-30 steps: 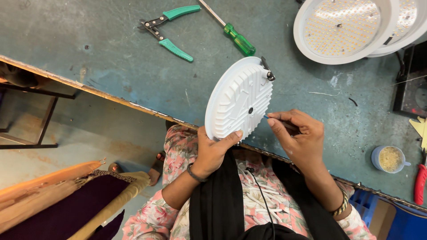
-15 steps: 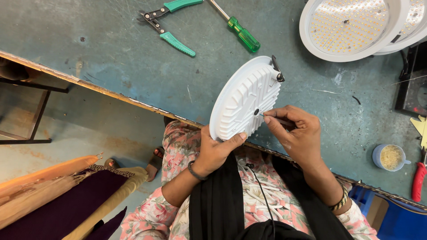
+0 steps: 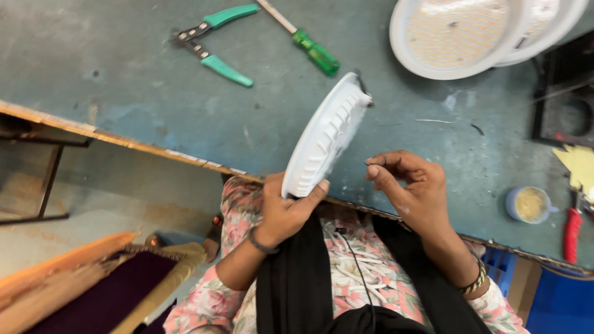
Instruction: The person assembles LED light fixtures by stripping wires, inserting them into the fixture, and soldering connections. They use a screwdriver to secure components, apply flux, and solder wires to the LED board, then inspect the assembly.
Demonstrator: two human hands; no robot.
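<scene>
My left hand gripped the white ribbed lamp housing edge-on above the worktop. My right hand pinched a small dark part, seemingly a screw, just beside the housing and not yet fitted.

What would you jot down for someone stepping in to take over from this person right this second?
Left hand: grips the lower rim of the white ribbed round lamp housing, tilted nearly edge-on above the blue-green bench.
Right hand: just beside the housing, not touching it, fingertips pinched on something small and dark; too small to tell what.
On the bench: green-handled pliers, green screwdriver, two round LED panels top right, small cup of yellowish material, red-handled tool.
Done: housing lifted off the bench.
Left: the pinched piece is not yet in the housing.
</scene>
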